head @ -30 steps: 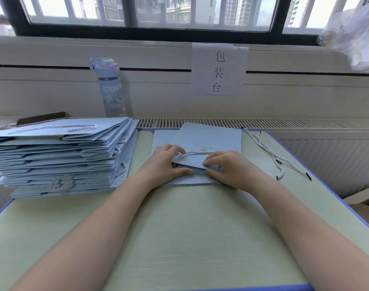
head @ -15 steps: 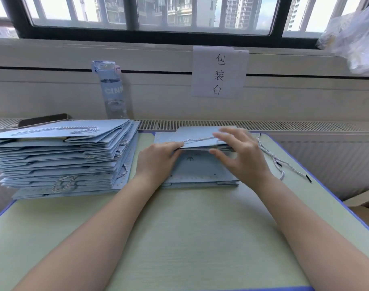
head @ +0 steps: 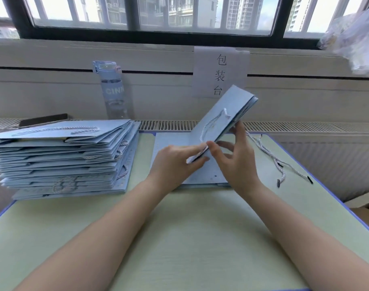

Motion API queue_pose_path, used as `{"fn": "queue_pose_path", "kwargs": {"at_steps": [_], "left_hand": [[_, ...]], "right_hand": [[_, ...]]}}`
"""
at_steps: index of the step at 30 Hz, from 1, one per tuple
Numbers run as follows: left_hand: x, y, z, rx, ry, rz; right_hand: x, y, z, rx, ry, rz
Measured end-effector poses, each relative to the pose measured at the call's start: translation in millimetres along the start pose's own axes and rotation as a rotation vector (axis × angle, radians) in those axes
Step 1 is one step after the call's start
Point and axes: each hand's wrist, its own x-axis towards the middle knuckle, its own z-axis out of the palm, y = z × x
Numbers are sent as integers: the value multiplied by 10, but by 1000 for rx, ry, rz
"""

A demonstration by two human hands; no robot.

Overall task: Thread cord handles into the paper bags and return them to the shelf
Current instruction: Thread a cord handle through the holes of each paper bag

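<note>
- A pale green bench point(head: 190, 238) with a blue edge carries everything, and both bare forearms reach out over it.
- The left hand point(head: 177, 162) pinches the near lower corner of a flat, light-blue folded paper bag point(head: 227, 114) between thumb and fingers.
- The right hand point(head: 236, 162) grips the same bag from the right, with its thumb on the front face and its fingers curled behind the edge.
- The bag is lifted off the bench and tilted, its far end up and to the right. A white twisted cord handle point(head: 208, 123) loops across its front face.
- Under it, a few flat blue bags point(head: 169, 141) lie on the bench.
- To the right lie loose white twisted cords point(head: 271, 160) with black tips.
- To the left sits a tall stack of blue paper bags point(head: 64, 156), with cord handles showing on them.
- Behind the stack are a dark phone point(head: 43, 119) and a clear, blue-lidded water bottle point(head: 113, 91) reading "CINN".
- A white paper sign point(head: 220, 72) on the wall reads "包装台".
</note>
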Motion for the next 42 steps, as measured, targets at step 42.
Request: {"fn": "queue_pose_path", "kwargs": {"at_steps": [42], "left_hand": [[-75,-251,-70,53,-478,-401]], "right_hand": [[197,560,-566,-989,-351,654]]}}
